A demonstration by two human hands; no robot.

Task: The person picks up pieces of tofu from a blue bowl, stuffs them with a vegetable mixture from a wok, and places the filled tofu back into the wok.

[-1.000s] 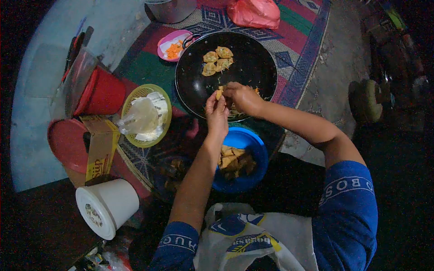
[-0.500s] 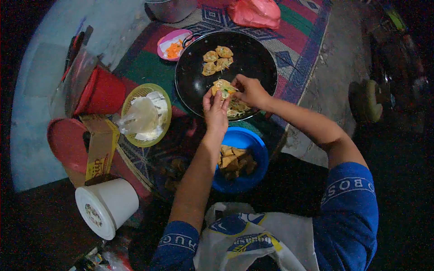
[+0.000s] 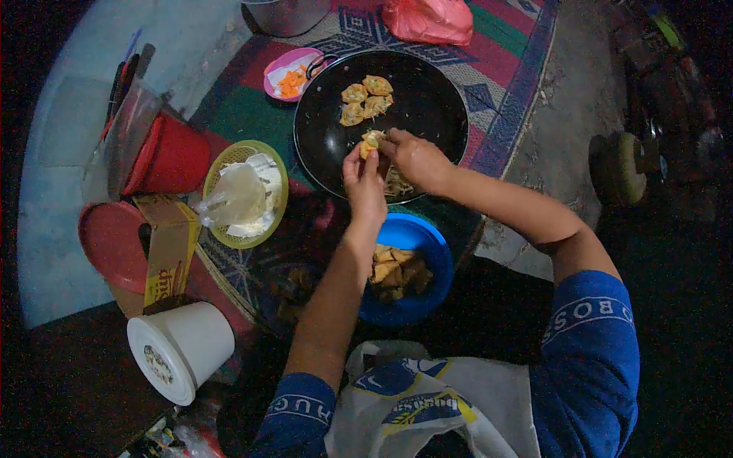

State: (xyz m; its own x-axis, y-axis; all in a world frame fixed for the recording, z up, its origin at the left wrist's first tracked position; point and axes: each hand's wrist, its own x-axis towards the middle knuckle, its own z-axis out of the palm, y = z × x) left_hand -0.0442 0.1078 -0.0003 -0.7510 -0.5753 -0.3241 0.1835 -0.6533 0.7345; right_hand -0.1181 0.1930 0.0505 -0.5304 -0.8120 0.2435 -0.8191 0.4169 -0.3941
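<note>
Over the near side of a black wok [image 3: 435, 99], my left hand [image 3: 366, 187] pinches a golden piece of stuffed tofu [image 3: 368, 146] between thumb and fingers. My right hand [image 3: 416, 160] comes in from the right, its fingers drawn together against the tofu's edge; whatever they pinch is hidden. Inside the wok, several stuffed tofu pieces [image 3: 366, 99] lie grouped toward the far left. A heap of shredded filling with what look like bean sprouts [image 3: 397, 185] sits below my right hand, partly covered by it. Brown tofu triangles [image 3: 389, 267] fill part of a blue basin [image 3: 437, 286] nearer to me.
Left of the wok stand a pink dish [image 3: 290, 76] with orange bits and a yellow-green basket [image 3: 284, 191] holding a plastic bag. Beyond them are a red bucket [image 3: 175, 153], a carton [image 3: 169, 252] and a white lidded tub [image 3: 195, 343]. A pink bag [image 3: 429, 21] lies behind the wok.
The tofu in my left hand has turned and looks more closed up, with less of its filling showing. My right hand has shifted slightly left, closer to it.
</note>
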